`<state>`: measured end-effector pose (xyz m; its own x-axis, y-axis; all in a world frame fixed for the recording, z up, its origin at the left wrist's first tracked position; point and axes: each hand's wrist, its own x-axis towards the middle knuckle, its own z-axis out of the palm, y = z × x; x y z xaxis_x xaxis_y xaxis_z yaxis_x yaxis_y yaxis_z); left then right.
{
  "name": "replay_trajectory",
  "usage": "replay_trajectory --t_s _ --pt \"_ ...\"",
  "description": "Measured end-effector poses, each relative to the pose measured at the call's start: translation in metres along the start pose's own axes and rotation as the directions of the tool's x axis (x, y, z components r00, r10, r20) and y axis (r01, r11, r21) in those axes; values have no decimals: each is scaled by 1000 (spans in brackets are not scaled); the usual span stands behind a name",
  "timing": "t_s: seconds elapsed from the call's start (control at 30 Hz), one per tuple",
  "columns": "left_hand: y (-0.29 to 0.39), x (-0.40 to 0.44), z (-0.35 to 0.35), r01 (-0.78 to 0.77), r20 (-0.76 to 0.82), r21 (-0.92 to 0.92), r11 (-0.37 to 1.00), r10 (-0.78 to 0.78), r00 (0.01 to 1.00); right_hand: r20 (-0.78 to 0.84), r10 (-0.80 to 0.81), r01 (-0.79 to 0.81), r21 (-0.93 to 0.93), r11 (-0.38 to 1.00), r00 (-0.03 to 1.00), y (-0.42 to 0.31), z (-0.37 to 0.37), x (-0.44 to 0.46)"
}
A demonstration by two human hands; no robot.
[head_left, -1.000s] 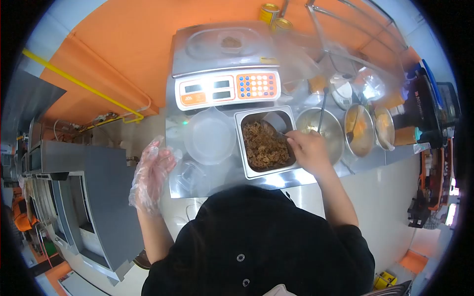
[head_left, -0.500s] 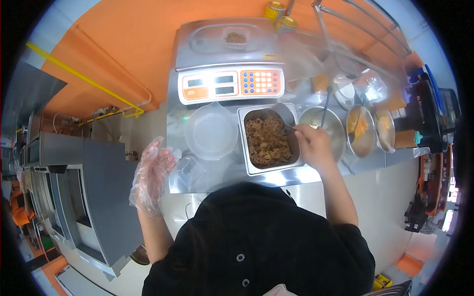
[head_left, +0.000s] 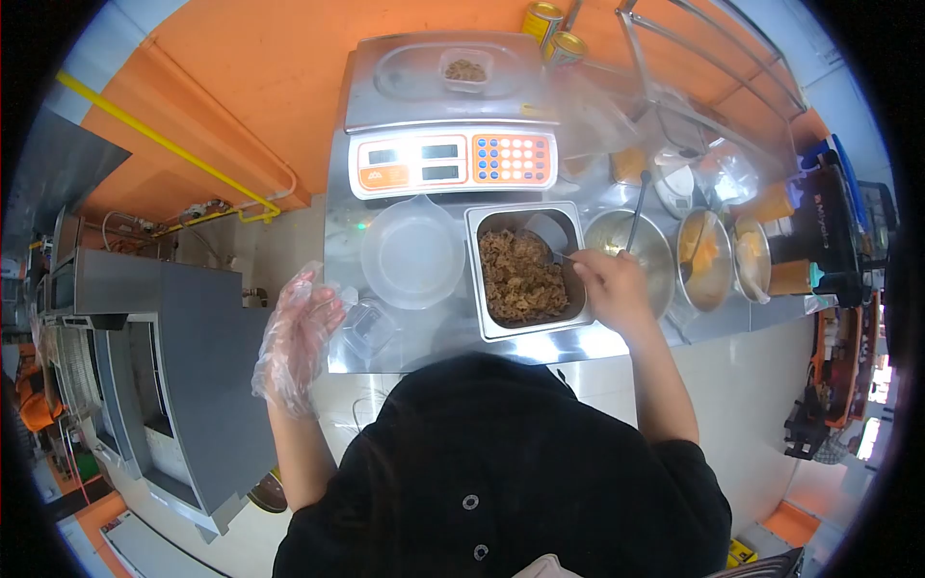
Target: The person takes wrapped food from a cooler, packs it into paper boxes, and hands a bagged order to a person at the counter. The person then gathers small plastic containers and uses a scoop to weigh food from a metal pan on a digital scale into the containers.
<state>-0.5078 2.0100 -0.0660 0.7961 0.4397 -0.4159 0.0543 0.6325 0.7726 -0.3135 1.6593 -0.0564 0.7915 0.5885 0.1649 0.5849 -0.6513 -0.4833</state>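
My right hand is closed around the handle of a metal spoon over the right side of a steel pan. Brown shredded meat lies in that pan, and the spoon's bowl is down at the meat's upper right edge. My left hand, in a clear plastic glove, hangs off the table's left edge with its fingers loosely curled and apart, holding nothing. Nearest to it is a small clear plastic container. Between that container and the scale rests a round translucent bowl.
A digital scale at the back carries a small clear tub of brown food. Metal bowls with spoons and yellow-orange food stand to the right. Two yellow cans are behind the scale. Grey kitchen equipment stands left.
The spoon has shifted slightly at the right side of the meat, and its bowl is now lower in the pan. My left hand has hardly moved. The view has tilted slightly.
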Motion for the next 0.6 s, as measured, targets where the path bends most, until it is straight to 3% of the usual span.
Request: replay_trajectory --t_s 0.03,0.13,0.23,0.47,0.57,0.6 --pt "0 0 -1 1 10 6 1000 -1 1000 -4 9 -9 23 1000 1000 0 0 0" --pt "0 3 -1 9 22 6 1000 -9 1000 72 348 -350 358 866 935 -3 -11 7" --pt "3 6 2 14 13 -24 1000 -13 1000 -40 319 -252 524 814 947 4 -22 34" --pt "5 10 -3 5 25 -68 998 -3 1000 -445 104 105 419 902 890 -4 -23 169" --pt "6 5 -6 -38 20 -46 998 39 999 -409 -96 117 28 993 908 -11 -7 216" --pt "6 3 -7 -57 15 -26 998 57 998 -419 -99 111 5 994 902 -7 1 229"
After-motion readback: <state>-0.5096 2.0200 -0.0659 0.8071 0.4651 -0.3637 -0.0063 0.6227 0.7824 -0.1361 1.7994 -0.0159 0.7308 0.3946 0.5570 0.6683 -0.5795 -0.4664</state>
